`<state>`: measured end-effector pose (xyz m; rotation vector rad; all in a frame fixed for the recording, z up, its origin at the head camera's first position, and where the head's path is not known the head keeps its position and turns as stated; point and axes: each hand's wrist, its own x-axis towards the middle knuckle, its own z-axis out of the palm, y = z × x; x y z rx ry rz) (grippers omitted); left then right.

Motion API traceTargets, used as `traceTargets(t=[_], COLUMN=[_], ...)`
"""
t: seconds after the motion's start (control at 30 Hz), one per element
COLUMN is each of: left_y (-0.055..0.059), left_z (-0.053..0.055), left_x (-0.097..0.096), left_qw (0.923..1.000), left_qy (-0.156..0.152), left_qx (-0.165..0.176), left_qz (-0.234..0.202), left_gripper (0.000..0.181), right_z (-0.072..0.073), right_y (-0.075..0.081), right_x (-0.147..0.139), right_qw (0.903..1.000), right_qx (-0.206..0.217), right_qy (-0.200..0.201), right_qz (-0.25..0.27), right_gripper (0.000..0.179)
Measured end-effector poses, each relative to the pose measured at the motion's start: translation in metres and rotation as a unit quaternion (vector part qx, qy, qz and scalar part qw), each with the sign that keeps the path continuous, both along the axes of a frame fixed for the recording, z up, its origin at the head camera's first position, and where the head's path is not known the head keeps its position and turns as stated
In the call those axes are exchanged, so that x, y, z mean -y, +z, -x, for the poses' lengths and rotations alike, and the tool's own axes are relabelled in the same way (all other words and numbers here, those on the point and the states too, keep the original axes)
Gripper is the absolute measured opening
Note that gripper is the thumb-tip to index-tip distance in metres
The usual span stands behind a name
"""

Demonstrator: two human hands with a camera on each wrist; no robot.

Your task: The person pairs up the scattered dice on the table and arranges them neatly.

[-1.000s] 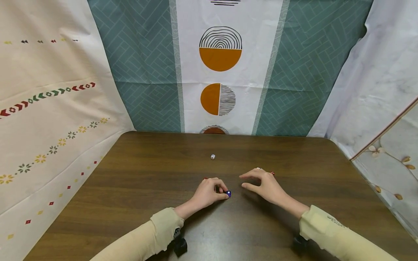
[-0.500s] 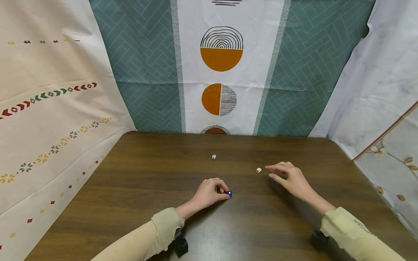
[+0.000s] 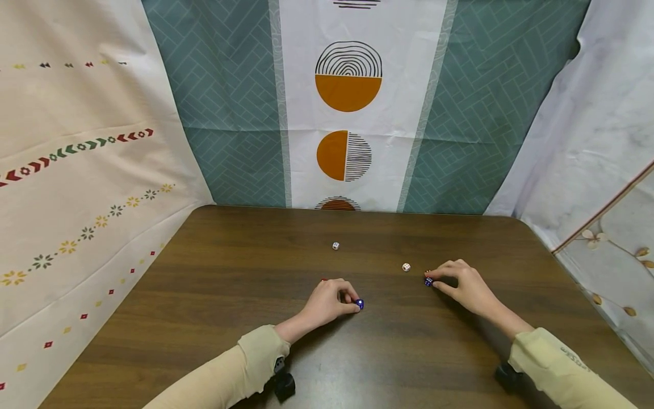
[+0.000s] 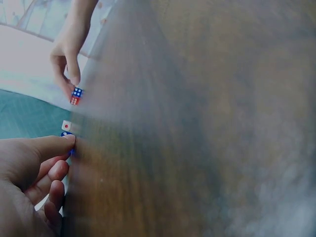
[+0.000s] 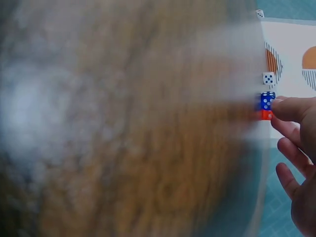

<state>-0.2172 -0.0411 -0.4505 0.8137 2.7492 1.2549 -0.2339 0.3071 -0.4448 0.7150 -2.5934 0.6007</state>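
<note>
- Brown wood-grain desk (image 3: pixel 388 363) beneath both hands, with rounded far corners and a soft shine on the part nearest the person.
- Teal cloth (image 3: pixel 230 85) hangs beyond the hands, lined in a herringbone pattern; down its middle runs a white panel (image 3: pixel 352 122) with orange and black-lined circles.
- Cream cloth (image 3: pixel 92 102) with rows of small flowers and chevrons off to the left hand's side; pale marbled cloth (image 3: pixel 603 113) with a leafy branch off to the right hand's side.
- Two hands, two pale yellow sleeves, a black device under each cuff.
- Six dice I can count: two blue, two red, two white.
- Left hand (image 3: pixel 327 301): pinching one blue die (image 3: pixel 360 304) between thumb and fingers.
- Right hand (image 3: pixel 469 287): thumb and fingertips pinching the other blue die (image 3: pixel 428 282); one red die (image 5: pixel 266 115) sits right next to it, and I can't tell whether the fingers grip that too.
- Second red die (image 3: pixel 323 279) just behind the left hand, mostly hidden by it.
- One white die (image 3: pixel 406 267) between the hands, nearer the right fingertips; another white die (image 3: pixel 335 246) farther out, beyond the left hand.
</note>
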Motion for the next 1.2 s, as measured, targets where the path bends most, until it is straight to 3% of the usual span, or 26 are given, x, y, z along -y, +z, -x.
traceTargets(t=[0.7, 1.0, 1.2], left_y=[0.0, 0.002, 0.002], left_z=[0.0, 0.0, 0.0], left_x=[0.001, 0.001, 0.0], left_qw=[0.9999, 0.9999, 0.9999], left_qy=[-0.003, 0.0, 0.001], left_qx=[0.01, 0.011, 0.012], left_qz=[0.003, 0.008, 0.008], left_gripper=[0.01, 0.01, 0.01], right_z=[-0.002, -0.009, -0.014], right_y=[-0.001, -0.001, -0.001], right_x=[0.006, 0.026, 0.045], right_qw=[0.9939, 0.984, 0.9802], right_qx=[0.092, 0.154, 0.173], right_qy=[-0.053, -0.056, -0.043], right_qz=[0.03, 0.07, 0.086], right_gripper=[0.014, 0.011, 0.01])
